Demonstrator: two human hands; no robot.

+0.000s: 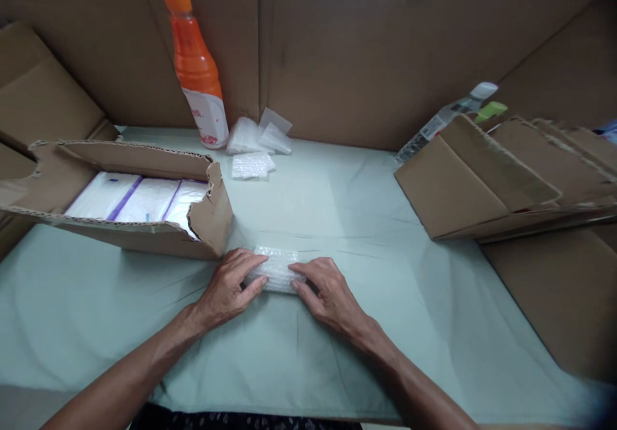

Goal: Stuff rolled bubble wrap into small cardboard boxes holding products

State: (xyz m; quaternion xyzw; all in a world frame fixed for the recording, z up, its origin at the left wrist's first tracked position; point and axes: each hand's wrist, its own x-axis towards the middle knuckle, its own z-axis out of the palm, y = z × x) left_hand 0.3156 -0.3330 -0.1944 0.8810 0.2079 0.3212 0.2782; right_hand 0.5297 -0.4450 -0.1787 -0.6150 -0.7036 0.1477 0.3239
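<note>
**Both hands on a small bubble-wrap piece; slipping and skewing are the main risks**

We have a small bubble-wrap piece (pixel 278 269) lying on the pale green cloth (pixel 332 198), between the two hands. Left hand (pixel 224 292): open, index finger and thumb apart, tips on the left end. Right hand (pixel 335 295): same shape, index finger and thumb spread on the right end. How hard either presses, we can't tell. Nor can we tell whether the piece is a folded sheet, a pouch or wrapped round something.

The open cardboard box (pixel 219 218), with white packs (pixel 103 195) inside, sits just beyond the left hand. Loose clear pieces (pixel 250 165) lie farther back, beside the orange bottle (pixel 195 63). Another cardboard box (pixel 463 179) is off to the right.

What could go wrong, in our judgement: the plastic is light and slick, so uneven pressure from the two sides could skew it or slide it over the cloth. If it's folded, lifting a hand too soon could let it spring open. Pressing too hard could pop bubbles. Wrinkled cloth could bunch under it. A leftward sweep could knock the left knuckles on the box corner.
</note>
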